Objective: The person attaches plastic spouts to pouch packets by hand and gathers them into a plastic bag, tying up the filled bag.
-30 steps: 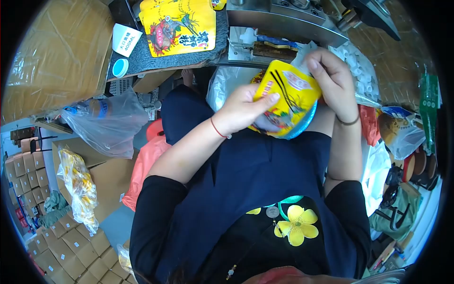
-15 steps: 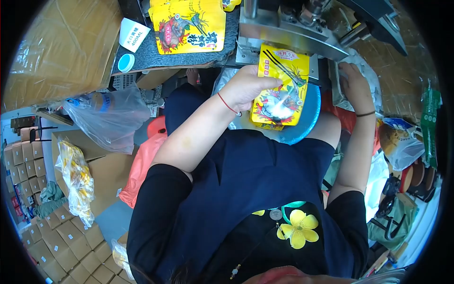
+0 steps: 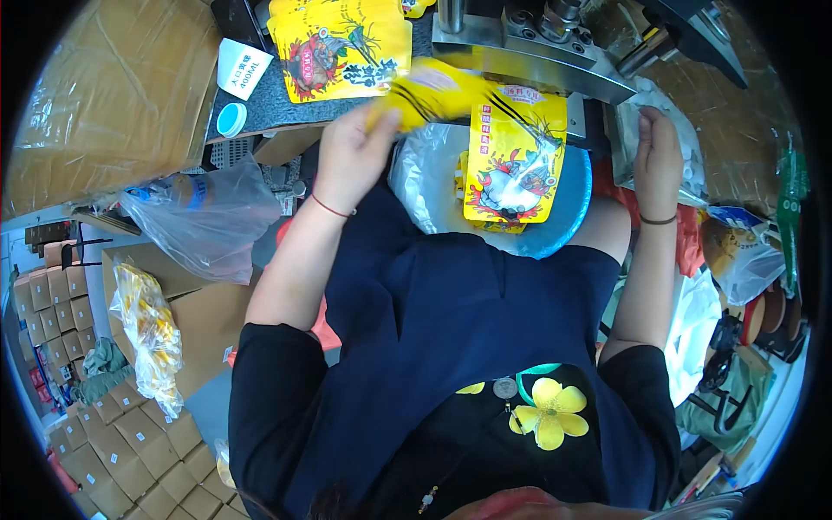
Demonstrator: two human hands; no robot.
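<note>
My left hand (image 3: 354,154) pinches a yellow pouch (image 3: 431,94), smeared by motion, in front of the stack of yellow printed pouches (image 3: 347,54) on the table. Another yellow pouch (image 3: 515,165) hangs below the metal bar (image 3: 555,69) of a machine, its top edge at the bar. Beneath that pouch is a blue basin (image 3: 572,195) with more yellow pouches in it. My right hand (image 3: 659,165) is to the right of the machine, fingers stretched up and close together, beside a metal plate (image 3: 622,149). I see nothing held in it.
A large cardboard box (image 3: 104,104) stands at the left. On the table's edge are a white label card (image 3: 243,68) and a bottle cap (image 3: 230,120). A clear plastic bag (image 3: 204,217) hangs below. Stacked cartons (image 3: 130,451) fill the lower left.
My left hand has let go of the pouch at the machine, moved left and taken another pouch. My right hand has turned and its fingers have straightened beside the metal plate.
</note>
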